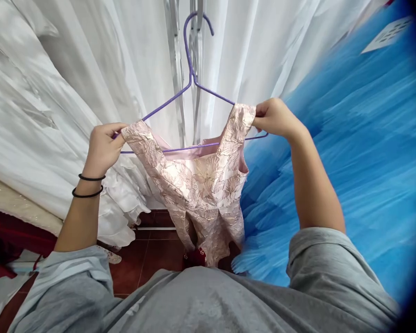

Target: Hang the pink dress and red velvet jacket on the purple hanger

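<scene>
Both hands grip a small pink-and-gold brocade dress (pixel 203 185) on a purple wire hanger (pixel 194 78): left hand (pixel 104 148) at nine o'clock, right hand (pixel 273 118) at three o'clock, seemingly seating the straps before squaring them.

bright, even daylight; soft shadows, curved fisheye edges, dark blurred vignette at right

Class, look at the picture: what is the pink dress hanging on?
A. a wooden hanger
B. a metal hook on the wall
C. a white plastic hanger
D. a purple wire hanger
D: the pink dress has its straps over a purple wire hanger, with the left hand and right hand gripping its ends.
</scene>
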Demonstrator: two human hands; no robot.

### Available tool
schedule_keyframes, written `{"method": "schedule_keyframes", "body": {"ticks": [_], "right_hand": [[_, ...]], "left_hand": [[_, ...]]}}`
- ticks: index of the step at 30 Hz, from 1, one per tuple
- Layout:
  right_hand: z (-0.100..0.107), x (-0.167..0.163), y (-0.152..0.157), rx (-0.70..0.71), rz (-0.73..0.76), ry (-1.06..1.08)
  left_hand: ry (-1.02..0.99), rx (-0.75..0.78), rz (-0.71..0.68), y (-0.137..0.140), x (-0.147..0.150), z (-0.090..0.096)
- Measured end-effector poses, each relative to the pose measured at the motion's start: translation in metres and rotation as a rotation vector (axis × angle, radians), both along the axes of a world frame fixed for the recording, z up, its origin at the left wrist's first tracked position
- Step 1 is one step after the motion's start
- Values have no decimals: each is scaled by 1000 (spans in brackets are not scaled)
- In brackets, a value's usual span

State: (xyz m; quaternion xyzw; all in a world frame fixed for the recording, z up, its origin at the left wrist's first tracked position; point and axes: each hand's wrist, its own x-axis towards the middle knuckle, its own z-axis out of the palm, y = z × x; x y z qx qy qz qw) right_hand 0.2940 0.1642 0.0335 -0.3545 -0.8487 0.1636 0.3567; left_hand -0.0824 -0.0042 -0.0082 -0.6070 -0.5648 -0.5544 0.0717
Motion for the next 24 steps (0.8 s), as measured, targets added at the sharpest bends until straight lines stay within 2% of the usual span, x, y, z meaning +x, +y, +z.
{"method": "schedule_keyframes", "body": {"ticks": [4,7,9,12,14,20,22,24], "right_hand": [[0,4,-1,-5,-125,-109],[3,8,-7,65,-205,-91],[6,16,-10,38,-77,-72],[7,28,-9,-185,193,-53],[2,30,-6,-227,205,33],[-31,2,2,-4,54,569],[-39,-6,-1,78,2,604],[-42,-10,-6,171,-36,491]], "left_hand": [[6,-115,-101,-2,2,2],[-127,-203,-194,-5,2,6],[-225,-222,-223,-8,1,7],[-209,-185,-206,-7,1,5],[-156,-118,-178,-2,3,2],[-262,284,-27,24,8,-2],[-234,306,18,28,9,-1],[-156,194,53,25,13,1]]}}
